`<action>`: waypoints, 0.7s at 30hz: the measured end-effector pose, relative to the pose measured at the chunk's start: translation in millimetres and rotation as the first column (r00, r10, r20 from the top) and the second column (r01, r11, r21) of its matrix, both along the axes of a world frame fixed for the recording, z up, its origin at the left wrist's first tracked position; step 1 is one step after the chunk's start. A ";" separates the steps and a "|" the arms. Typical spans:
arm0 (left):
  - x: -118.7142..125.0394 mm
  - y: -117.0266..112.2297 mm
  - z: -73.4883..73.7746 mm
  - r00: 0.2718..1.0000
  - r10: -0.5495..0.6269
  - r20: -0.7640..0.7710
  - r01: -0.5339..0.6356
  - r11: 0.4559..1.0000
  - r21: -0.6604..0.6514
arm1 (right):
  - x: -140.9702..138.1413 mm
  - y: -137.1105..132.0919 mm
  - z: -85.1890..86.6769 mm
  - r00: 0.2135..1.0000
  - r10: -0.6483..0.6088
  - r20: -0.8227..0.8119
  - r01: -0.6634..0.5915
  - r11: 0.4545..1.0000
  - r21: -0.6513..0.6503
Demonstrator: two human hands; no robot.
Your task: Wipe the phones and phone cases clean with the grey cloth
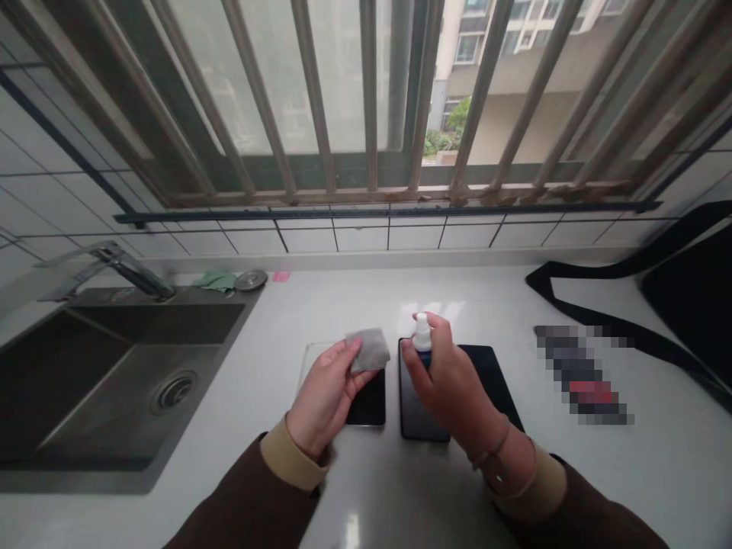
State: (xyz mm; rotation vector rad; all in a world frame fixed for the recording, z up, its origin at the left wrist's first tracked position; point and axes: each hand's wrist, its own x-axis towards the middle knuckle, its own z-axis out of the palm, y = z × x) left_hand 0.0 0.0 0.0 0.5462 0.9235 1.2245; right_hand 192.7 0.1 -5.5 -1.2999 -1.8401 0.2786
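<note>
Both hands are just above the white counter (657, 473). The left hand (325, 396) pinches a small grey cloth (370, 348) by its edge, so most of it sticks out, over one dark phone (369, 406). The right hand (451, 385) wraps around a little spray bottle (422, 335), white top up, right above a second dark phone (416, 419). A third phone (492, 370) lies beside it.

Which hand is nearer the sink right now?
Left. The left hand, holding a grey cloth, is right of the sink; the right hand, holding the spray bottle, is farther right.
</note>
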 end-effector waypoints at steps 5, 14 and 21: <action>-1.0 -2.0 -4.3 0.992 -0.082 -0.093 0.082 0.997 -0.006 | 22.4 38.2 27.9 0.993 -0.088 0.074 0.091 0.995 -0.037; -1.8 -4.7 -0.6 0.985 -0.148 -0.085 0.147 0.989 -0.017 | 43.2 115.8 16.8 0.995 -0.060 0.076 0.078 0.962 -0.263; -2.0 -4.4 0.7 0.985 -0.155 -0.079 0.153 0.988 -0.020 | 38.5 115.4 -12.0 0.995 -0.075 0.060 0.088 0.957 -0.275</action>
